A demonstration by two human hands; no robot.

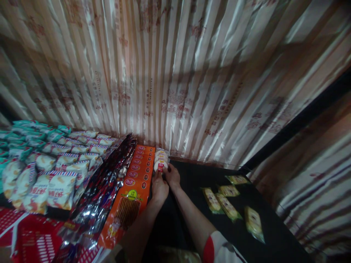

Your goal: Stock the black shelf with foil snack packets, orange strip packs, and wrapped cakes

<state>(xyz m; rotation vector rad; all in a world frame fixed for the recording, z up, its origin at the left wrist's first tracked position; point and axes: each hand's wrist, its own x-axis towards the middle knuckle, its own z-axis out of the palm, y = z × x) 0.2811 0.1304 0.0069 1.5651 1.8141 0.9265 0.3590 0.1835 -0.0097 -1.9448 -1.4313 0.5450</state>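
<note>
Near left: red bag [35, 237] with white print, at the bottom corner.
Orange packets: overlapping row [123, 213] running away from the person; nearest front shows brown sticks and a yellow circle.
Dark packets: shiny heap [101, 182], just left of the orange row.
Yellow packets: five in clear wrap, nearest one [253, 221], loose on the right of the black table [192, 179].
Left hand [159, 188]: fingers pinching near edge of white packet [161, 167].
Right hand [172, 177]: gripping same packet at its right side; fingertips partly hidden.
White packet: front of a short overlapping row, right beside far end of orange row.
Snack bags: white ones [61, 188] left, green ones [33, 135] behind.
Backdrop: pleated printed curtain [178, 73].
</note>
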